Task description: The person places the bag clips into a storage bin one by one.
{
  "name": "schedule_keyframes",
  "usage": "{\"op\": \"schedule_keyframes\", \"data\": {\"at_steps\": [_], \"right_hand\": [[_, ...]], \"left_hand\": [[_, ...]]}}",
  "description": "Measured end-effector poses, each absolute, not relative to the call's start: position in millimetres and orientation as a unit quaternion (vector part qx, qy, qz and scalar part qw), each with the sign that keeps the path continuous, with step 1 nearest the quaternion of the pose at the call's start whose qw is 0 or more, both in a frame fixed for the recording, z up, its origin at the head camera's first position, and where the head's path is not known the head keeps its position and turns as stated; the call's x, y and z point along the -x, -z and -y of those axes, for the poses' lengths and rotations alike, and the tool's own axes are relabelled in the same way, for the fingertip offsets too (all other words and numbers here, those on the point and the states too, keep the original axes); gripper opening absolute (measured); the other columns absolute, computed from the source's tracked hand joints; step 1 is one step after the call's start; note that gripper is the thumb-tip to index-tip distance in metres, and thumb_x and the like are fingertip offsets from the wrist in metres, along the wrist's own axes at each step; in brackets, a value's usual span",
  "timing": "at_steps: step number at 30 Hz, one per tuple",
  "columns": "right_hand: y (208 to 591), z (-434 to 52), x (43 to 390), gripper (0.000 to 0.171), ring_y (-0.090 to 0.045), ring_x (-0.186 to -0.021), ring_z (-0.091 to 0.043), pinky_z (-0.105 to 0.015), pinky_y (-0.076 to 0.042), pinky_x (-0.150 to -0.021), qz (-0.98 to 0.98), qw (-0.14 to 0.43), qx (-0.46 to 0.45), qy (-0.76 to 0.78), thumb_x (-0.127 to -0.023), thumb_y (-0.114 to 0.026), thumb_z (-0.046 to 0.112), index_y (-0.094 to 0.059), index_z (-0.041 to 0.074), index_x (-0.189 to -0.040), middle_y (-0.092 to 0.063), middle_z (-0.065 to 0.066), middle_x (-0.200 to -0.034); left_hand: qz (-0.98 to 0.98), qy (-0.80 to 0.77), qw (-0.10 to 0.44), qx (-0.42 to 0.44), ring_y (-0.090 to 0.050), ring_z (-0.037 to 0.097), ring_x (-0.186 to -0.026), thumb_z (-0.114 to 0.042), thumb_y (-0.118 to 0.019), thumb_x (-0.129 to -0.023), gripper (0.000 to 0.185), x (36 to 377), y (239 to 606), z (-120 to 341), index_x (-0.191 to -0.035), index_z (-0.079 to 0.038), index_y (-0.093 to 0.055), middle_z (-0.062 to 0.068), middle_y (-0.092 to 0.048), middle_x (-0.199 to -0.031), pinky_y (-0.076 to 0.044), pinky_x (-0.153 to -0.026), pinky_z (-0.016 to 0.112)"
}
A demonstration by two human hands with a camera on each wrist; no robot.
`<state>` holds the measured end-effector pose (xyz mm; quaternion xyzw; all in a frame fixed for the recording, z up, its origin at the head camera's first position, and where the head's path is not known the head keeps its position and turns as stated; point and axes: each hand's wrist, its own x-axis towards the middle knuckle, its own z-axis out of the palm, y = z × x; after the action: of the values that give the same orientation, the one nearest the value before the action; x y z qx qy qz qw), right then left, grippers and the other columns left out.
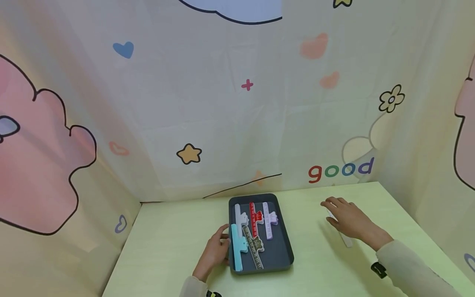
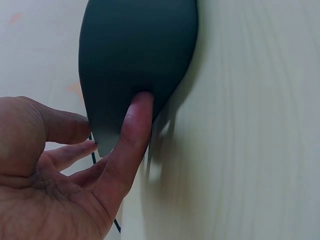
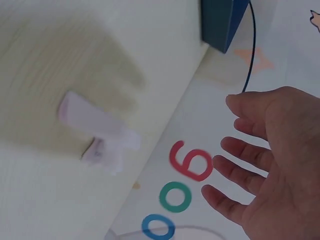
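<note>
My left hand (image 1: 217, 249) holds the dark grey tray (image 1: 276, 255) at its left side. In the left wrist view one fingertip presses the tray's outer wall (image 2: 135, 55), and the thumb lies at the rim. Inside the tray lie several ruler-like clips: a white one (image 1: 238, 218), a red one (image 1: 254, 225), a lilac one (image 1: 267, 227), a light blue one (image 1: 236, 251) and a dark patterned one (image 1: 252, 247). My right hand (image 1: 349, 218) hovers over a pale clip (image 3: 97, 117) on the table, fingers spread apart and nothing between them.
The pale yellow-green table (image 1: 170, 247) meets a printed curtain (image 1: 222, 123) along its back edge. Curtain also hangs on the left and right sides. The right hand's shadow falls on the table beside the pale clip.
</note>
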<state>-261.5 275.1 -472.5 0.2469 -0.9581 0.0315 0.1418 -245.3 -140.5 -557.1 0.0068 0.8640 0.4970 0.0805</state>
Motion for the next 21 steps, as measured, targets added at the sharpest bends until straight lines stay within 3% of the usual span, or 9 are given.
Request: {"op": "schedule_keyframes", "data": {"at_steps": [10,21], "right_hand": [[492,-305,269,0.049,-0.055,-0.118,-0.044,-0.064,-0.05,-0.087,0.965,0.094,-0.241,-0.032,-0.083,-0.076,0.012,-0.057,0.001,-0.127,-0.057,-0.022,-0.131],[507,-330,277,0.055,-0.053,-0.118,-0.048,-0.063,-0.048,-0.092,0.976,0.028,-0.214,-0.035,-0.081,-0.076,0.009,-0.055,-0.001,-0.13,-0.054,-0.026,-0.132]], "left_hand": [[-0.862,-0.5,0.081,-0.01,-0.058,0.027,-0.096,-0.01,-0.048,-0.1,0.051,246,555,140,-0.15,-0.015,-0.037,0.026,-0.053,-0.134,-0.056,-0.052,0.031],[-0.863,-0.498,0.084,-0.006,-0.058,0.027,-0.096,-0.01,-0.048,-0.101,0.051,246,557,140,-0.15,-0.016,-0.037,0.025,-0.052,-0.135,-0.056,-0.052,0.031]]}}
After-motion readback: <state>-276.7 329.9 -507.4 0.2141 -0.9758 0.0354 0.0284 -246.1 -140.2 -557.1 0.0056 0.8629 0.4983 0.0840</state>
